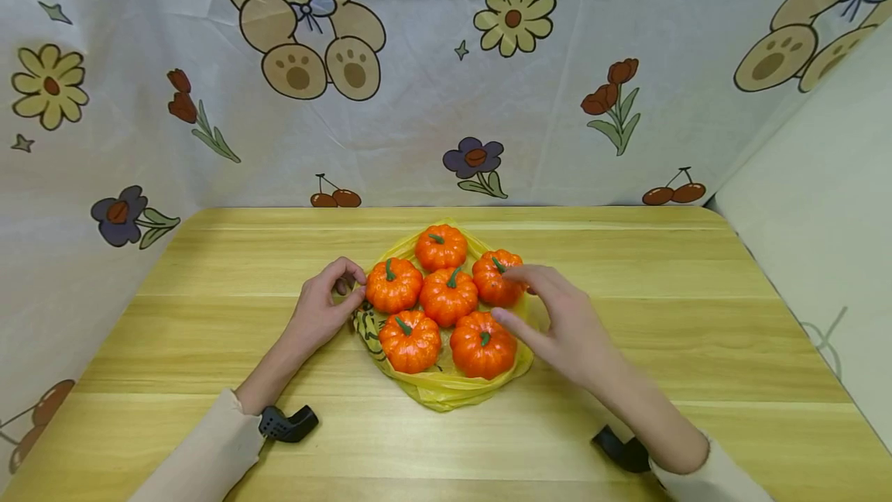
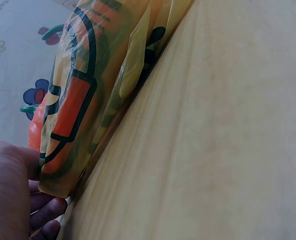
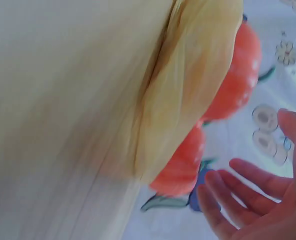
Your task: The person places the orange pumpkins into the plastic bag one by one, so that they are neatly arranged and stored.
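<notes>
Several small orange pumpkins (image 1: 449, 297) with green stems sit together in a yellow plastic bag (image 1: 446, 395), its rim lowered around them. Dark printing shows on the bag's left side (image 2: 78, 100). At that side, my left hand (image 1: 327, 300) pinches the bag's edge between thumb and fingers; in the left wrist view, the thumb lies on the inner face and other fingers are below. My right hand (image 1: 564, 324) is held over the bag's right side with fingers spread, beside the right-hand pumpkin (image 1: 496, 277). The right wrist view shows this hand (image 3: 258, 200) apart from the bag, holding nothing.
The bag rests on a light wooden table (image 1: 244, 269). Behind it hangs a white cloth (image 1: 411, 99) printed with bears, flowers and cherries. A pale wall (image 1: 829, 215) stands along the right. Black wrist mounts (image 1: 287, 424) are on both forearms.
</notes>
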### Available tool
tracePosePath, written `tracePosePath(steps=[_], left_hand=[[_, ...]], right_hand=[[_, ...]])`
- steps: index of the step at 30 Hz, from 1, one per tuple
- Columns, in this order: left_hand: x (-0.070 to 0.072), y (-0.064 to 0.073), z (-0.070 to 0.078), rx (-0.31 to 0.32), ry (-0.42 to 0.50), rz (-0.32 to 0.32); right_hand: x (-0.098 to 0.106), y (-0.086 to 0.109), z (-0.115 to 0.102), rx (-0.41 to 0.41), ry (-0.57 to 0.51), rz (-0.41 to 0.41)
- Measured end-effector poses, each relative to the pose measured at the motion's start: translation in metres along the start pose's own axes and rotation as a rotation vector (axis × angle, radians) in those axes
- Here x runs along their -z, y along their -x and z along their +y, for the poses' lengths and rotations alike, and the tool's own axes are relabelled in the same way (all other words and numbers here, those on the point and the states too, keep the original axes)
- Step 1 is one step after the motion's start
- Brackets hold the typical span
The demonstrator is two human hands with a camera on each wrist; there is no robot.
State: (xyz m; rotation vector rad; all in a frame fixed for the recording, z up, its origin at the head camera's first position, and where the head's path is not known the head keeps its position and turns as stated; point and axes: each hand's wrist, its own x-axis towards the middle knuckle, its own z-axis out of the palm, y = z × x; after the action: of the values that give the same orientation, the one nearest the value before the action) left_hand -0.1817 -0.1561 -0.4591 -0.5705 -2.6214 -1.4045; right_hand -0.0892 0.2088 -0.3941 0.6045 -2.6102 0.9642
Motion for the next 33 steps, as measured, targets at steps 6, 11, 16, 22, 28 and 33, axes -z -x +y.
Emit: tracePosePath(steps=[6,11,16,22,28,33], left_hand=[[-0.002,-0.001,-0.001,-0.006,0.007,0.007],[-0.003,-0.001,-0.002,-0.006,0.023,0.01],[-0.004,-0.002,-0.002,-0.005,0.039,0.006],[-0.005,-0.003,0.0,-0.002,0.042,0.012],[-0.004,-0.004,-0.005,-0.022,0.064,0.038],[-0.003,-0.002,-0.008,-0.06,0.058,0.091]], right_hand=[[0.012,-0.003,0.029,-0.09,0.093,0.043],[0.024,-0.002,0.048,-0.17,0.15,0.006],[0.035,0.004,0.065,-0.24,0.192,-0.03],[0.052,0.009,0.081,-0.263,0.245,-0.017],[0.062,0.018,0.095,-0.263,0.295,-0.051],[0.066,0.028,0.102,-0.258,0.315,-0.088]])
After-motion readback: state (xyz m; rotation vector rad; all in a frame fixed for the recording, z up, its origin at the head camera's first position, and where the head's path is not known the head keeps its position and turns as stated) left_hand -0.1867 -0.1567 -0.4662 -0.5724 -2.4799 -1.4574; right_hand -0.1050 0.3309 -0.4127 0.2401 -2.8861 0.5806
